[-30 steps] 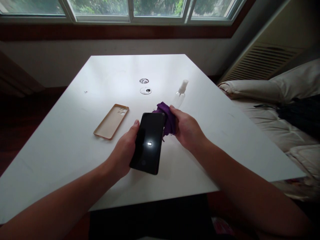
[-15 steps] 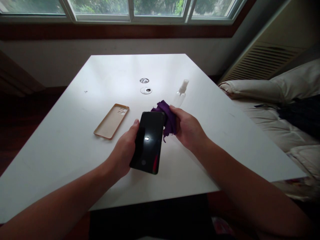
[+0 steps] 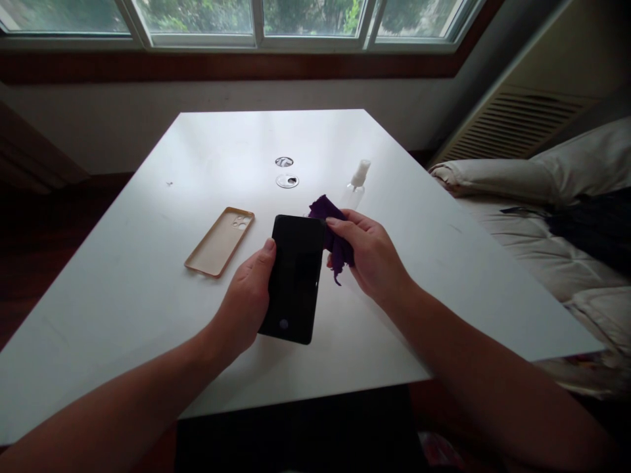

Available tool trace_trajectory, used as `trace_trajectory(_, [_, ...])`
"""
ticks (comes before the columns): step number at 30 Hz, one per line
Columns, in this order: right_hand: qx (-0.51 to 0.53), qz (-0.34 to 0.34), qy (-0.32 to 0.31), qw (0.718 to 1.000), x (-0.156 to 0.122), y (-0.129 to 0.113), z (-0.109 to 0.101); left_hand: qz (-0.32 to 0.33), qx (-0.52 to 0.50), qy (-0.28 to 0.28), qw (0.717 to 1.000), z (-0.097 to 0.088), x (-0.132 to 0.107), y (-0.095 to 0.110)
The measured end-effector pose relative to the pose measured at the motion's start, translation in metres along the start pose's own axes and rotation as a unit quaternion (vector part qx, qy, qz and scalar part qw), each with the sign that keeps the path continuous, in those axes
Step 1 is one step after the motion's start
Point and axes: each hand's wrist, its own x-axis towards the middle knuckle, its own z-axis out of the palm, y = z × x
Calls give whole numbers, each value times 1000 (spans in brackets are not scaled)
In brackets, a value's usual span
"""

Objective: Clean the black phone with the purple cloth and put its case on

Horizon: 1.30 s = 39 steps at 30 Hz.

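A black smartphone [image 3: 294, 279] is gripped along its left edge by my left hand [image 3: 249, 289], thumb at the side and fingers hidden behind it. Its dark screen faces me, with a small round mark near the bottom. My right hand [image 3: 372, 253] pinches a crumpled purple cloth [image 3: 340, 253] at the phone's upper right edge. Part of the cloth lies behind the phone's corner. Left of the phone, a clear phone case [image 3: 219, 242] with a tan rim lies on the white table [image 3: 123, 282].
Beyond my right hand stands a clear spray bottle [image 3: 357, 184] with a white cap. Two round metal-rimmed fittings [image 3: 286, 180] sit in the tabletop further back. A beige padded seat [image 3: 522, 243] with dark fabric is at the right, and a window [image 3: 197, 23] lies behind the table.
The bright reflection has gone from the phone's screen. My right hand has shifted its hold, with the thumb now at the phone's upper right corner and the cloth bunched differently.
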Motion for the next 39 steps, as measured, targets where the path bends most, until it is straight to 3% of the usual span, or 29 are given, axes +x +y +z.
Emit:
trace_trajectory(13, [-21,-44,-13,999,-1,4,0,36,11,25,999,-3,2,-5])
trace_trajectory(20, [-144,-154,56,976,3,8,-4,72,26,48,996,-2,3,-7])
trace_trajectory(27, [-123,-183,117,968,6,10,-4,56,30,19,998,-2,0,-6])
trace_trajectory(32, [-80,-226,102,965,11,12,-5,54,47,12,997,-3,-1,-7])
trace_trajectory(39, [-53,-277,9,959,6,16,1,89,61,27,994,-2,1,-8])
